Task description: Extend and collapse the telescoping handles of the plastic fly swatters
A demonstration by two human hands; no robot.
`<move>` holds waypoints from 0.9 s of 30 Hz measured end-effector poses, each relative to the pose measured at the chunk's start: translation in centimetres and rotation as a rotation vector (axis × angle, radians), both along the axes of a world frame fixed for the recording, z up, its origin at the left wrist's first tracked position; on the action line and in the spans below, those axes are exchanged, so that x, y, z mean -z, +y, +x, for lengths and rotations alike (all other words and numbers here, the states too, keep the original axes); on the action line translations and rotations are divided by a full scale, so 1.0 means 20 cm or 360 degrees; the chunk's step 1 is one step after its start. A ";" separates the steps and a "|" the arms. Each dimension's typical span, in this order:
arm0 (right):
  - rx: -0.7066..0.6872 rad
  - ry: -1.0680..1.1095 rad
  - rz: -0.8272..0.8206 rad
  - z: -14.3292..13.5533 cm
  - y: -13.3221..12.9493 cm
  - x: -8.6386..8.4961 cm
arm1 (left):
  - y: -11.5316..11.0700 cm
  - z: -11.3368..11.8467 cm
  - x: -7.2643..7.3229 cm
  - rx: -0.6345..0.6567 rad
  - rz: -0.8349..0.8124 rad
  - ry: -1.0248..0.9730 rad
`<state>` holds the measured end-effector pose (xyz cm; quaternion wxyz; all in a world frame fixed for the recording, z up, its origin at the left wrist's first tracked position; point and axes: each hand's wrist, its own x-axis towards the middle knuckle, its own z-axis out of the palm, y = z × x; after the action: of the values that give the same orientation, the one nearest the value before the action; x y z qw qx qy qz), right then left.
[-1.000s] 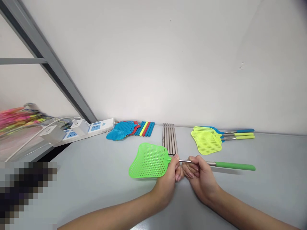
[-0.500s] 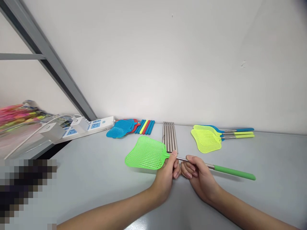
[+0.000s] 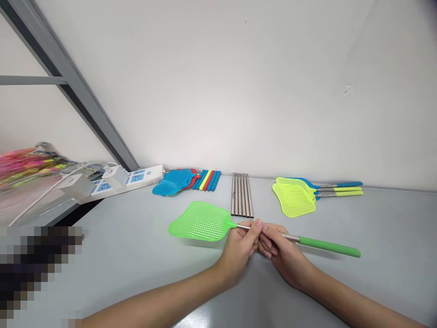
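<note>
A green fly swatter (image 3: 201,222) is held across the front of me, its perforated head to the left and its green grip to the right. My left hand (image 3: 243,243) is closed on the thin metal rod, a little right of the head's neck. Right beside it, my right hand (image 3: 282,248) pinches the same rod near the thicker metal sleeve. The two hands touch at the thumbs and hide the middle of the rod. Just beyond my hands lies a row of several metal tubes (image 3: 241,196).
Assembled yellow and blue swatters (image 3: 293,198) lie at the back right. Blue and red swatter heads (image 3: 175,181) and several coloured grips (image 3: 206,180) are at the back left. A power strip (image 3: 145,179) with plugged-in adapters runs beside them, near bagged colourful items (image 3: 30,168).
My left hand has slid right along the rod, away from the swatter head, and meets my right hand. The swatter has shifted slightly left.
</note>
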<state>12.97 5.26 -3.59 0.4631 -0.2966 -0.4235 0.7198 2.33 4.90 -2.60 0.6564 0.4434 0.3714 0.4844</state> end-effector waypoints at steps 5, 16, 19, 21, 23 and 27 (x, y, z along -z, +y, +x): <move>-0.0072 -0.0042 0.0003 0.01 -0.01 -0.01 | 0.00 -0.01 0.00 0.0009 -0.0104 -0.0018; -0.0220 -0.0139 0.0025 0.02 0.02 -0.03 | 0.04 -0.08 0.05 0.0221 -0.0245 0.0124; -0.0200 -0.0122 -0.0004 0.01 0.02 -0.04 | 0.05 -0.08 0.04 0.0255 -0.0280 0.0033; -0.0166 -0.0101 -0.0018 0.01 0.02 -0.04 | 0.05 -0.08 0.03 0.0241 -0.0301 -0.0006; -0.0128 -0.0050 -0.0025 0.01 0.03 -0.03 | 0.06 -0.07 0.02 0.0226 -0.0325 -0.0014; -0.0083 0.0037 -0.0073 0.01 0.03 -0.03 | 0.07 -0.07 0.00 0.0266 -0.0344 -0.0008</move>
<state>13.24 5.78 -3.04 0.4421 -0.2875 -0.4091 0.7447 0.93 6.24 -2.60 0.7394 0.3981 0.3815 0.3863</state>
